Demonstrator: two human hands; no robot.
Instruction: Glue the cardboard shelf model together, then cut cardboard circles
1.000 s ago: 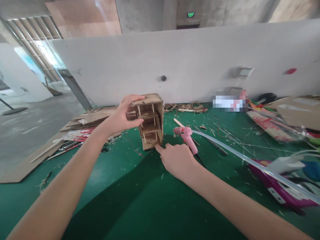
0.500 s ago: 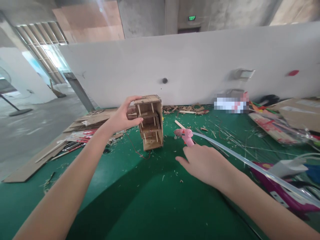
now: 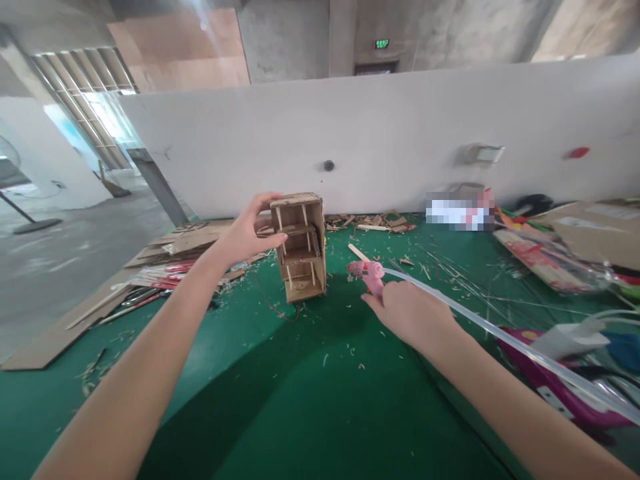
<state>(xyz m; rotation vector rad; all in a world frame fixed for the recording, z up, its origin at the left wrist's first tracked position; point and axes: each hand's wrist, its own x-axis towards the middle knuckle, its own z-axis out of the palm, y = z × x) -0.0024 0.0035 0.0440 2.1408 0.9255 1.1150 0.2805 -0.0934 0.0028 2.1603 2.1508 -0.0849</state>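
Observation:
A small cardboard model (image 3: pixel 300 264) with three open levels and thin wooden posts stands upright on the green table (image 3: pixel 280 413). My left hand (image 3: pixel 250 230) grips it from the left side, thumb at the front edge and fingers behind the upper part. To its right, my right hand (image 3: pixel 413 307) is closed around the handle of a pink hot glue gun (image 3: pixel 371 272). The gun's nozzle points left toward the model, with a gap between them. A long clear glue stick (image 3: pixel 480 319) runs out of the gun's back toward the lower right.
Cardboard sheets (image 3: pixel 175 250) and packaged pens or tools lie at left. Cardboard scraps (image 3: pixel 387 221) and a wooden stick (image 3: pixel 358 253) lie behind the gun. A purple power strip (image 3: pixel 543 373) with a white plug sits at right. A white partition (image 3: pixel 280 140) closes off the back.
My right hand has shifted slightly up and its thumb has drawn in closer to the glue gun's handle. My left hand keeps its hold on the model. The view has tilted slightly.

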